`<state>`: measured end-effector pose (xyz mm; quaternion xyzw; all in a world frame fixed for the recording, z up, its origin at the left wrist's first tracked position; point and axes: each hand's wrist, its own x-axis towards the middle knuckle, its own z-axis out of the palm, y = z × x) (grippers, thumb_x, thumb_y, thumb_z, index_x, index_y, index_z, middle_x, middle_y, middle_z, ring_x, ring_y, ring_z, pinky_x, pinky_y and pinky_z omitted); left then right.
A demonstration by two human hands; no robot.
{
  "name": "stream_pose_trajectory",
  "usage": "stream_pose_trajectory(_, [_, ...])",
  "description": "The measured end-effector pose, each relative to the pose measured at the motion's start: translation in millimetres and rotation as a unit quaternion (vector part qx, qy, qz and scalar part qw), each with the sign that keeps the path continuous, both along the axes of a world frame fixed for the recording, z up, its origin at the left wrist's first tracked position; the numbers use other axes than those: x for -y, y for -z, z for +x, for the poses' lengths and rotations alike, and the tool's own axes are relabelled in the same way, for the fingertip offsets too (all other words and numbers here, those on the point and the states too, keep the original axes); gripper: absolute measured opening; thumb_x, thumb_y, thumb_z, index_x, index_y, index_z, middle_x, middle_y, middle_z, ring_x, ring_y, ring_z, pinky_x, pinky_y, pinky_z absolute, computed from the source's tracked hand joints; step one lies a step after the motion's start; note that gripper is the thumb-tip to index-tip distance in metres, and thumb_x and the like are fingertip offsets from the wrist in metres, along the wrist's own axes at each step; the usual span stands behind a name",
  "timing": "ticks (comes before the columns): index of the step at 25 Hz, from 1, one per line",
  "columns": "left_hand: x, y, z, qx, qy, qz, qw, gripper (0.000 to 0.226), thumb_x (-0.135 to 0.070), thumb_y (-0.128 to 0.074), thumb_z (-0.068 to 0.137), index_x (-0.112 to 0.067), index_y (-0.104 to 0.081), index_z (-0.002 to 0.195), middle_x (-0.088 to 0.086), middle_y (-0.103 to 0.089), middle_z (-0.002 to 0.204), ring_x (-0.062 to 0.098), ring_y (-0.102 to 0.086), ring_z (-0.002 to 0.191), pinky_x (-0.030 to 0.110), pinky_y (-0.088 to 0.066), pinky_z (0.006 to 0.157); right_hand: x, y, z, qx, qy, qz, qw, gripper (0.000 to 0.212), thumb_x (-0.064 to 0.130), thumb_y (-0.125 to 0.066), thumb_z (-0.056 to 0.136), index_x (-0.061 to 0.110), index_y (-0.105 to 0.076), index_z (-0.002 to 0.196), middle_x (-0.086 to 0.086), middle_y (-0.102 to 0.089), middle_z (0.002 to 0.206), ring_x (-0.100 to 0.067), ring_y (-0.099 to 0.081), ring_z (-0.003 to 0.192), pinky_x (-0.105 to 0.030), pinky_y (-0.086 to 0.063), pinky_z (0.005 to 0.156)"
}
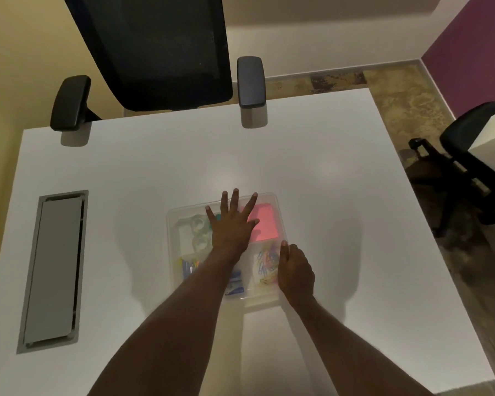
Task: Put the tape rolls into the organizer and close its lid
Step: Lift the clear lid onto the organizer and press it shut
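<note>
A clear plastic organizer [173,224] lies on the white table with its translucent lid down over it. Two clear tape rolls [198,232] show through the lid in the far left compartment. My left hand [232,224] lies flat on the lid's far middle, fingers spread. My right hand [295,271] rests on the organizer's right edge, fingers curled over the rim. A pink pad [265,225], coloured paper clips [267,262] and other small stationery sit in the other compartments.
A grey cable hatch [53,270] is set into the table [340,210] at the left. A black office chair [160,52] stands at the far edge, its armrests over the table. Another chair [469,155] stands right of the table.
</note>
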<state>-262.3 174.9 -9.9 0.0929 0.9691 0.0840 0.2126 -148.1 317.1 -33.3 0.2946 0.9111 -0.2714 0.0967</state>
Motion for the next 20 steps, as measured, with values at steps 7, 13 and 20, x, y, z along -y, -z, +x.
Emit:
stream_pose_trajectory(7, [-4.8, 3.9, 6.4, -0.016, 0.009, 0.004, 1.000, 0.065, -0.060, -0.028, 0.109, -0.049, 0.005, 0.165, 0.002, 0.009, 0.179, 0.031, 0.015, 0.165, 0.075, -0.003, 0.125, -1.4, 2.8, 16.8, -0.050, 0.010, 0.014, 0.999, 0.047, 0.042, -0.031, 0.107, 0.008, -0.058, 0.090, -0.013, -0.067, 0.091, -0.035, -0.066, 0.085, -0.035, -0.048, 0.069])
stream_pose_trajectory(13, [-4.1, 14.6, 9.5, -0.025, 0.010, 0.002, 1.000, 0.065, -0.061, -0.026, 0.109, -0.050, 0.006, 0.164, 0.002, 0.009, 0.179, 0.032, 0.016, 0.165, 0.075, -0.001, 0.125, -4.8, 18.5, 23.3, -0.097, 0.006, -0.001, 0.995, 0.054, 0.051, -0.020, 0.102, 0.012, -0.054, 0.084, -0.008, -0.064, 0.082, -0.030, -0.066, 0.075, -0.033, -0.051, 0.064])
stream_pose_trajectory(20, [-5.8, 10.5, 8.0, -0.022, 0.008, 0.004, 1.000, 0.064, -0.060, -0.026, 0.109, -0.050, 0.005, 0.164, 0.001, 0.012, 0.178, 0.029, 0.017, 0.165, 0.074, 0.001, 0.126, -2.5, 13.4, 21.5, -0.084, -0.066, 0.161, 0.981, 0.048, 0.040, -0.042, 0.105, 0.010, -0.053, 0.142, -0.018, -0.059, 0.135, -0.033, -0.061, 0.123, -0.043, -0.054, 0.099])
